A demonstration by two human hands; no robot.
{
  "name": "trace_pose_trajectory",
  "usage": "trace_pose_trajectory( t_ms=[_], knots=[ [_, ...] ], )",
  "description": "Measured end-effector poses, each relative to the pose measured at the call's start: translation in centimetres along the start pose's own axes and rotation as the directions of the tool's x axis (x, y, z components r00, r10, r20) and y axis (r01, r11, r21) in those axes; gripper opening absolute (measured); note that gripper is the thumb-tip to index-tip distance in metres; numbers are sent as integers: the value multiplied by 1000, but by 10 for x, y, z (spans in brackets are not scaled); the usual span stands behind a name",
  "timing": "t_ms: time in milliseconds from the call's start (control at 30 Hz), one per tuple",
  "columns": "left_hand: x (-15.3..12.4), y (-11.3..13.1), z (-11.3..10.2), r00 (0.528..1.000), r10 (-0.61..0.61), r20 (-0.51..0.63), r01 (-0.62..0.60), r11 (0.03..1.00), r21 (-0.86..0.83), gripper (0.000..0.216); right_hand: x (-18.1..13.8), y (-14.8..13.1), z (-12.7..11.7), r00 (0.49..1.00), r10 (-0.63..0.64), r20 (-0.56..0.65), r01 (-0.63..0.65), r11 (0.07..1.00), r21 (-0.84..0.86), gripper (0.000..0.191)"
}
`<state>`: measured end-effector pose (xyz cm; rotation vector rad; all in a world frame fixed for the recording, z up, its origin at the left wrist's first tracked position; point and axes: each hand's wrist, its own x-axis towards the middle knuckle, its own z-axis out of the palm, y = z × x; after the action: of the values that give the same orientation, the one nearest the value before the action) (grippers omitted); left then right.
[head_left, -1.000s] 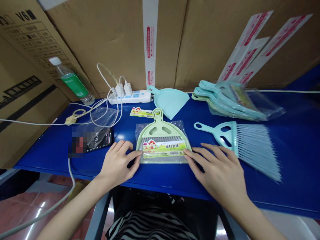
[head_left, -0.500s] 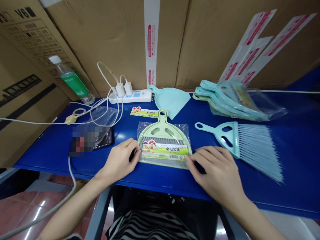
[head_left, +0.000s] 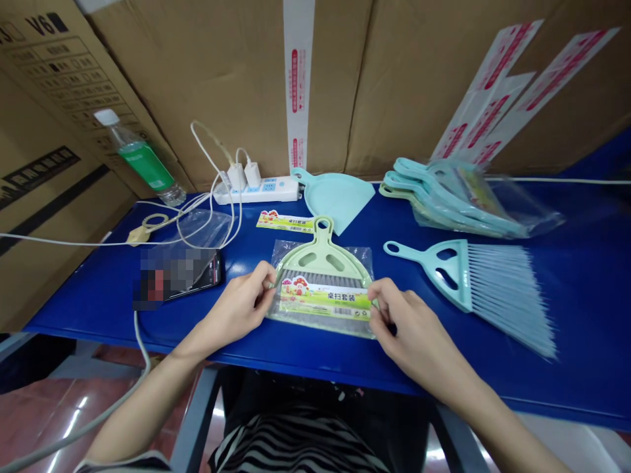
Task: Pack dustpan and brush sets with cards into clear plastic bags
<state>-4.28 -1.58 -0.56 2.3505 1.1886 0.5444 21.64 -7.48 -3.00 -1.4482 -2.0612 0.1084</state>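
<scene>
A green dustpan and brush set (head_left: 323,256) lies in a clear plastic bag in front of me, handles pointing away. Across its grey bristles sits a printed paper label (head_left: 325,299) with mushroom pictures. My left hand (head_left: 241,299) pinches the left edge of the bag. At the right edge, my right hand (head_left: 407,322) has thumb and fingers closed on the bag beside the label's end. To the right lies a loose light-blue brush (head_left: 453,269), bristles towards the right. Behind the set rests a light-blue dustpan (head_left: 338,197), with another paper label (head_left: 283,221) near it.
Several bagged dustpan sets (head_left: 453,197) are stacked at the back right. A power strip (head_left: 276,189) with plugged-in chargers and white cables stands at the back, a bottle (head_left: 145,164) left of it. A phone (head_left: 202,276) lies at the left. Cardboard boxes (head_left: 236,79) wall the rear.
Both hands have shifted their hold on the bag's sides. My right hand's fingers have curled in closer to the label. The green set has turned slightly on the table.
</scene>
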Motion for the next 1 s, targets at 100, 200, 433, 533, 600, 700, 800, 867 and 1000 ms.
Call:
trace_pose_trajectory(
  t_ms=[100, 200, 433, 533, 600, 700, 800, 867, 1000],
  knots=[
    [-1, 0, -1, 1000, 10, 7, -10, 1000, -18, 8, -2, -1, -2, 998, 41, 48, -44, 997, 67, 15],
    [-2, 1, -2, 1000, -2, 21, 3, 999, -40, 7, -3, 0, -3, 994, 83, 67, -90, 991, 101, 13],
    [-7, 3, 0, 997, -57, 53, 62, 993, -100, 4, -7, 1, 1, 996, 88, 6, -88, 990, 112, 7],
    [-7, 4, 1, 997, -61, 41, 65, 992, -104, 2, -7, 1, 2, 995, 102, 6, -102, 988, 115, 6],
    [-7, 4, 1, 998, -59, 37, 62, 992, -106, 1, -7, 1, 1, 994, 110, 20, -112, 987, 118, 7],
    [-7, 3, 1, 998, -53, 37, 56, 993, -105, 1, -7, 1, -1, 994, 101, 49, -106, 986, 128, 10],
    [-8, 3, 1, 998, -46, 34, 49, 993, -108, 3, -7, 1, -2, 996, 69, 61, -76, 990, 121, 12],
    [-8, 3, 1, 999, -42, 35, 45, 993, -110, 4, -8, 1, -2, 997, 54, 51, -60, 992, 113, 12],
    [-8, 4, 1, 998, -56, 43, 60, 992, -113, 4, -9, 1, -1, 998, 56, 30, -59, 991, 121, 9]
  ],
)
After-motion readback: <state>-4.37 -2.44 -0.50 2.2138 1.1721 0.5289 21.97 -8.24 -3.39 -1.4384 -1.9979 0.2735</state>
